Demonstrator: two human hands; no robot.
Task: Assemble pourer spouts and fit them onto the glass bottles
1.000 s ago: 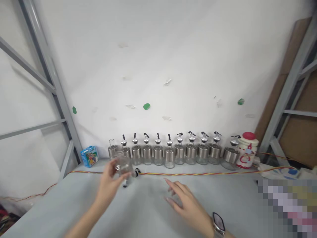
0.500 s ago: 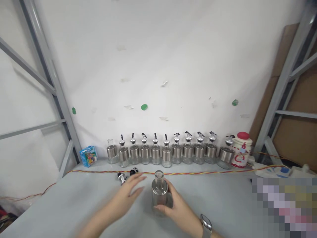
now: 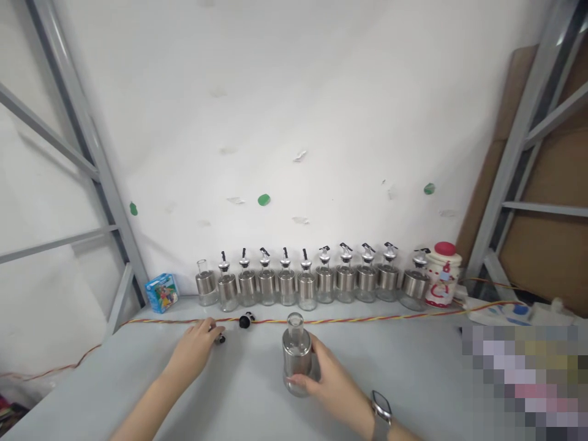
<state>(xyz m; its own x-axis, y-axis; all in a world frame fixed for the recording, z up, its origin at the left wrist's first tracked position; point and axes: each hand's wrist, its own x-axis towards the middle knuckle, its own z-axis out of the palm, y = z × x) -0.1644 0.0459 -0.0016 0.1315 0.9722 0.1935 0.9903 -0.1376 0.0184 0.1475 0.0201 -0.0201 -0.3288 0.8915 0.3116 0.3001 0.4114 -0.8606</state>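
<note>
My right hand (image 3: pixel 328 380) is wrapped round the lower side of an open-necked glass bottle (image 3: pixel 296 352) with a steel sleeve, which stands upright on the grey table. At the left, the fingers of my left hand (image 3: pixel 197 346) are closed over a silver and black pourer stopper (image 3: pixel 221 339); most of it is hidden beneath them. A second pourer stopper (image 3: pixel 247 320) lies on the table between that hand and the bottle, by the twisted cord.
Along the wall stands a row of several similar bottles (image 3: pixel 307 288) fitted with pourers; the leftmost bottle (image 3: pixel 206 285) has none. A blue box (image 3: pixel 162 293) is at the left end, a red-lidded canister (image 3: pixel 443 275) at the right. A red-yellow twisted cord (image 3: pixel 358 320) crosses the table.
My left hand has moved left, away from the bottle, and closed over the left pourer stopper. My right hand keeps its hold on the bottle. The view has shifted slightly.
</note>
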